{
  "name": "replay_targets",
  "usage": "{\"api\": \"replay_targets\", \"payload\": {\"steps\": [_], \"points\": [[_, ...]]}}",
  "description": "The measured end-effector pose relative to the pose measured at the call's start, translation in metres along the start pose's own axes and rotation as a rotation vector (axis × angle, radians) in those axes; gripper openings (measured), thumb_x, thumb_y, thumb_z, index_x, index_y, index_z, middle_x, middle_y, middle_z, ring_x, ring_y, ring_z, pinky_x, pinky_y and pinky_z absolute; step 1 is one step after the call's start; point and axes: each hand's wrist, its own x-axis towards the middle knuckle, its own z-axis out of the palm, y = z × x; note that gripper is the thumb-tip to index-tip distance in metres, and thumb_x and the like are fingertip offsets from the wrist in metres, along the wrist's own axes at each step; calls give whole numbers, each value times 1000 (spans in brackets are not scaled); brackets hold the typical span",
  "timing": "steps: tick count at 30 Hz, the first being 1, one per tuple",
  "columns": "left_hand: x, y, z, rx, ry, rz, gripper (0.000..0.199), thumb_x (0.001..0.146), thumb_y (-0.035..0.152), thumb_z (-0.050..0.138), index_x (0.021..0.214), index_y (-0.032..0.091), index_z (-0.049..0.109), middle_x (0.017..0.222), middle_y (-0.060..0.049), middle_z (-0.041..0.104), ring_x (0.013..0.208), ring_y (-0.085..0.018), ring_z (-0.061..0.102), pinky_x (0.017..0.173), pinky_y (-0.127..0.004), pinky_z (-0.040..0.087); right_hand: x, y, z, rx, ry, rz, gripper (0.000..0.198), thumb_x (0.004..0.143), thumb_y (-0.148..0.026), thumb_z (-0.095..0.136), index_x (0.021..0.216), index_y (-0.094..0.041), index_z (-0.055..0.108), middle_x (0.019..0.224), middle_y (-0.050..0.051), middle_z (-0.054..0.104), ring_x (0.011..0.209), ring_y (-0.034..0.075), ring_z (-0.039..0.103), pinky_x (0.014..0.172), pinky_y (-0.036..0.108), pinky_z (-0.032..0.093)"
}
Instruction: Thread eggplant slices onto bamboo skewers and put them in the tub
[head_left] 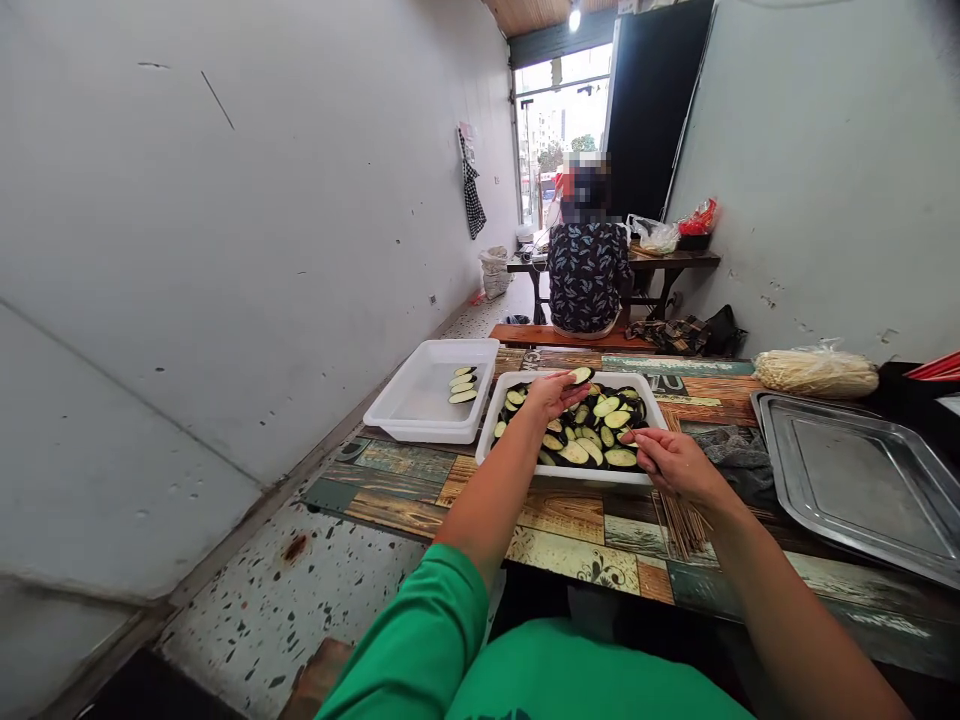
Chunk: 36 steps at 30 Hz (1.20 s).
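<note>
My left hand (556, 396) is closed on an eggplant slice (582, 375), pale with a dark skin edge, above the far side of a white tub (491, 440). Many more oval eggplant slices (574, 452) are heaped in that tub. Over its near right corner, my right hand (671, 460) pinches what looks like a thin bamboo skewer, mostly hidden by the fingers. A bundle of bamboo skewers (684, 528) lies on the table beside the tub, partly under my right hand. To the left, a second white tub (424, 415) contains several eggplant slices in a row (463, 385).
At right are a metal tray (862, 480), a dark grey cloth (731, 455) and a bagged bundle of pale sticks (816, 372) on the wood-patterned table (562, 515). Beyond the table, a person (587, 270) sits on a bench, back turned. A white wall (225, 220) runs along the left.
</note>
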Motion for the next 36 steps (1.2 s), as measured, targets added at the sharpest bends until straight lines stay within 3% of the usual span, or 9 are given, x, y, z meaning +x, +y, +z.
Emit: {"api": "replay_targets", "payload": {"steps": [11,17,29,36], "points": [[1,-1,0,-21,27,22,14,81,-3,63,90,8,59,82,-14,71,81,-23,74,78,-35,60,1,-1,1,-15,11,19,61,68,-49,61,112,-7,64,43,-12,37,28,5,22,30,21,15],[-3,-1,2,2,17,42,13,83,-4,58,91,7,59,75,-12,70,74,-22,73,73,-32,60,3,2,-1,-16,-11,28,64,65,-49,62,113,-6,63,43,-12,37,28,4,21,32,21,12],[-7,-5,3,73,-9,55,18,77,0,70,92,7,62,75,-10,70,73,-22,74,82,-39,60,1,-5,1,-1,3,71,60,64,-45,60,111,-6,63,40,-13,37,25,4,23,31,21,11],[-13,-8,5,158,-51,53,11,81,-2,63,88,7,62,70,-9,70,62,-18,72,79,-37,60,0,-5,0,11,2,72,55,65,-44,60,107,-9,64,41,-13,37,25,4,24,32,20,11]]}}
